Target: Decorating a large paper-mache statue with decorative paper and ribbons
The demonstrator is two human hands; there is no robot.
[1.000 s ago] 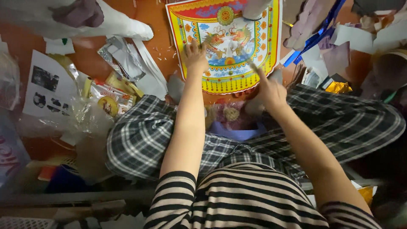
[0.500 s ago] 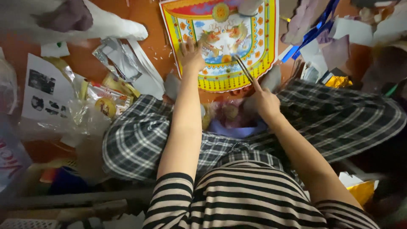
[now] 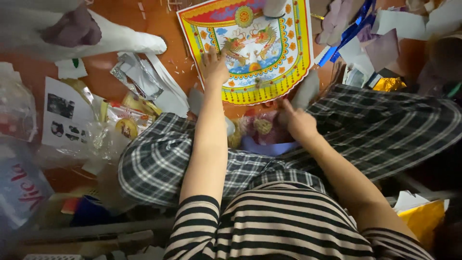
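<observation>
1. Head view, overall. A person sits cross-legged on the orange floor (image 3: 159, 29) in checked trousers (image 3: 159, 163) and a striped top (image 3: 284, 226); a fan-shaped printed paper sheet (image 3: 269, 53), yellow-bordered with two dragons, lies flat on the floor just beyond the knees.
2. Head view, left hand. The left hand (image 3: 214, 67) rests palm down on the near-left edge of the printed sheet, fingers spread and flat, pinning it to the floor.
3. Head view, right hand. The right hand (image 3: 299, 123) hovers near the lower right corner of the printed sheet, just above the lap; the forefinger points outward and the other fingers curl in. Whether it pinches anything cannot be told.
4. Head view, lap. A bundle of pink and purple wrapped goods (image 3: 264, 132) lies between the knees, on the near side of the printed sheet.
5. Head view, surroundings. Left of the printed sheet lie crumpled clear wrappers (image 3: 137, 79) and a white leaflet (image 3: 65, 113); right of it, blue and lilac paper scraps (image 3: 365, 38).
6. Progress, as judged. The sheet appears laid out and held; it looks whole and unfolded, so any working of it seems not yet done.
</observation>
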